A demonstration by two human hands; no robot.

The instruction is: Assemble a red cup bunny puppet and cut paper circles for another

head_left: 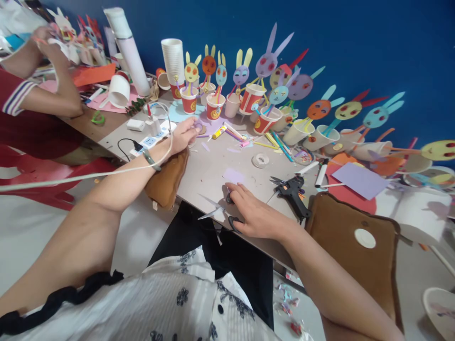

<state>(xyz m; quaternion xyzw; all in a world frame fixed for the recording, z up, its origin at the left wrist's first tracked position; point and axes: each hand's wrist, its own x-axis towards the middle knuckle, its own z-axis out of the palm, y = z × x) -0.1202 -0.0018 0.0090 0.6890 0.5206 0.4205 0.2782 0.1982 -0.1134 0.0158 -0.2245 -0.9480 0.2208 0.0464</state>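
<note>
My right hand (254,213) is closed on the black handles of a pair of scissors (215,211) at the table's front edge. Their blades are spread and point left. A pale purple scrap of paper (233,175) lies just beyond them. My left hand (185,134) reaches across the table, its fingertips closed at a small round purple piece (202,128), partly hidden by the fingers. Beside these fingers lie purple paper (215,124) and a yellow glue tube (219,132).
Paper cups with rabbit-faced figures, such as a red cup (189,102), line the wall. A black glue gun (293,194), tape roll (260,160) and brown cushion (350,237) lie right. A white cable (88,175) crosses my left forearm. Another person's arm (53,94) is at left.
</note>
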